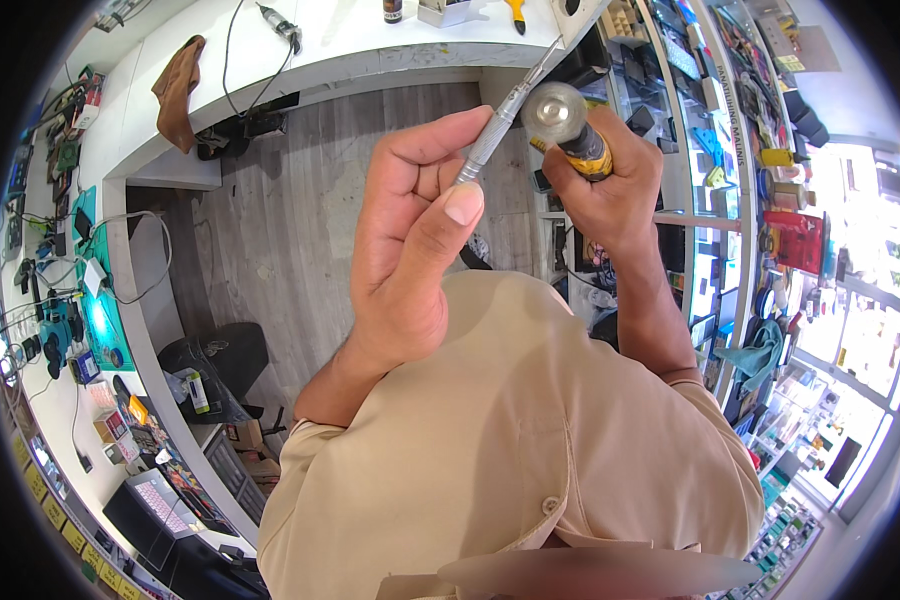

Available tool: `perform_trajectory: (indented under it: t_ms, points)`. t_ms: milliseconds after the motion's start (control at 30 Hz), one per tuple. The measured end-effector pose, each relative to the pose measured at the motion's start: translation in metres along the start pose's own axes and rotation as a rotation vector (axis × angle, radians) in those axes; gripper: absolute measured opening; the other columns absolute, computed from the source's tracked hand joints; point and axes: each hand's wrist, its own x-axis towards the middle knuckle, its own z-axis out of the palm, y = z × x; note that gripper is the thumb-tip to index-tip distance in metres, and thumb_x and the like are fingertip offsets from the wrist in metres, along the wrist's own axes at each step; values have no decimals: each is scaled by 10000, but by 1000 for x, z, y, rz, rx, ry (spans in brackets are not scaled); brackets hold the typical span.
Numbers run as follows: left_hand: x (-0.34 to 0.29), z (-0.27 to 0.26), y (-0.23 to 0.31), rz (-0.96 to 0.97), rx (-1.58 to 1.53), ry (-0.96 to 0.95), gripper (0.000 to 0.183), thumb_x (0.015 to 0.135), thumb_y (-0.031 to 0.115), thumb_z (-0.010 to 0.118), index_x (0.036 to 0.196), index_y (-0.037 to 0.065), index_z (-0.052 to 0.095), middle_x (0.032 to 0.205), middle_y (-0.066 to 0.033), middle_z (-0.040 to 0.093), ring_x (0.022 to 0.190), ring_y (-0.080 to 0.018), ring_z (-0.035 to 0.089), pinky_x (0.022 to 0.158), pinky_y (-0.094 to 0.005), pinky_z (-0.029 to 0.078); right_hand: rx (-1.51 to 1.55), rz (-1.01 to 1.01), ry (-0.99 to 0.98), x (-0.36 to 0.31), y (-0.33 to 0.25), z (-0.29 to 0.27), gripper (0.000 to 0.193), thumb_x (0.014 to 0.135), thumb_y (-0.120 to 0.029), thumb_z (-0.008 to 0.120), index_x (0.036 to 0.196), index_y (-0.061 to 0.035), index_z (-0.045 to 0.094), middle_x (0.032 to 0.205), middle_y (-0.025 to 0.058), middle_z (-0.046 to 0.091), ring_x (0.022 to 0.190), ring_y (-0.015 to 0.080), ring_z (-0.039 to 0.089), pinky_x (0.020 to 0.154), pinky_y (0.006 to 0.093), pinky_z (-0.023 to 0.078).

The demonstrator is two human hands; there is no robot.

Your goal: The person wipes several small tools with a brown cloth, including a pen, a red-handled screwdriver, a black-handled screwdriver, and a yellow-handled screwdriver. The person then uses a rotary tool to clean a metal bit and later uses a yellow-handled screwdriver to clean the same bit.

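Between thumb and fingertips, my left hand (410, 215) pinches a slim silver metal tool (492, 140) with a knurled handle. It is tilted, its thin tip pointing up and to the right; I cannot tell the exact kind of tip. My right hand (610, 185) is closed around a yellow-and-black cylindrical object (592, 158). A round, greyish, glassy-looking end (556, 114) with a shiny centre faces up from it. That end sits close beside the tool; whether they touch I cannot tell. Both hands are raised in front of my chest.
A white bench (350, 45) runs along the far side with a brown cloth (178, 95), a cabled hand tool (280, 28) and a small dark bottle (392, 11). Left, a cluttered counter holds a teal mat (100, 300) and laptop (155, 515). A dark chair (215, 365) stands below. Display shelves (705, 130) line the right.
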Motion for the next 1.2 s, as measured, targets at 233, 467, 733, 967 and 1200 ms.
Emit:
perform_trajectory:
  t_ms: [233,467,733,967,1200]
  points:
    - [-2,1,-1,6,1,1,458,1058,157,541,1449,-59,435,1221,-74,634,902,-27,438,816,-209,348,-12,-2,5,-2,-1,0,176,751,-109,800,881,-75,686,693,68,657,598,189,642,602,316,527]
    - [-2,-1,-1,15,-8,-29,454,1058,160,546,1444,-56,442,1202,-64,641,893,-25,440,817,-210,350,-1,3,9,-3,0,1,173,753,-114,799,877,-76,686,683,65,654,591,190,638,599,315,525]
    - [-1,2,-1,0,-22,5,454,1055,158,551,1442,-55,446,1207,-60,644,894,-29,442,814,-214,351,10,0,12,-2,1,1,169,754,-113,798,876,-75,688,686,62,654,594,179,637,602,314,526]
    - [-1,0,-4,31,23,5,428,1065,144,556,1440,-38,457,1097,-18,618,856,-29,428,768,-207,348,-3,5,0,-1,-1,-1,168,752,-110,798,871,-73,685,689,66,654,595,192,635,603,318,527]
    - [-3,3,-11,209,271,49,380,1074,99,555,1427,-21,483,1050,-6,580,815,-23,410,733,-203,355,-7,-3,-7,-1,-3,-3,165,752,-108,796,874,-74,690,692,66,654,598,193,636,605,318,527]
